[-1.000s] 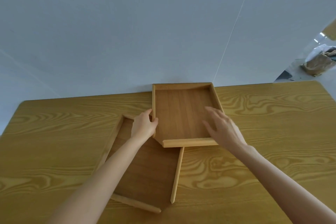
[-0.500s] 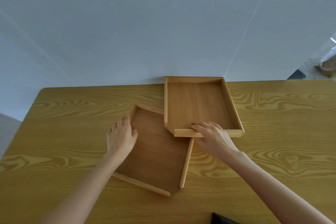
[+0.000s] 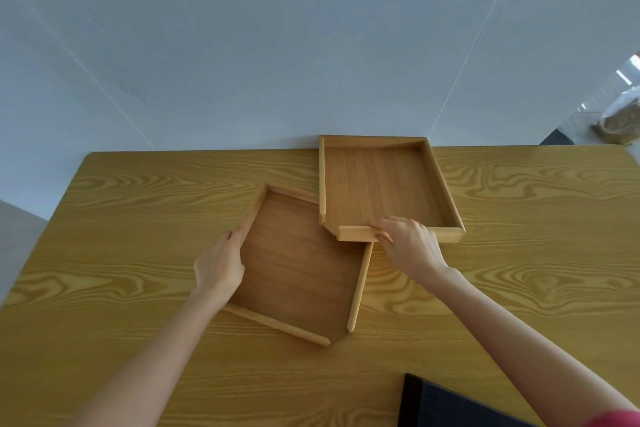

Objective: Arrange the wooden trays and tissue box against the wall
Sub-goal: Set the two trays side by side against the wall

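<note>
Two wooden trays lie on the table. The far tray [image 3: 381, 184] sits square with its back rim against the white wall. Its near left corner overlaps the near tray [image 3: 298, 263], which lies turned at an angle. My right hand [image 3: 408, 246] grips the front rim of the far tray. My left hand [image 3: 220, 265] holds the left rim of the near tray, fingers along the wood. No tissue box shows.
The wood-grain table [image 3: 138, 218] runs to the white wall [image 3: 277, 45], with bare tabletop left of the far tray. A dark flat object [image 3: 436, 406] lies at the near right edge. A brown bag [image 3: 620, 121] sits beyond the table's far right corner.
My left hand left the far tray's left rim and took the near tray's left rim. My right hand came off the far tray's floor and closed on its front rim.
</note>
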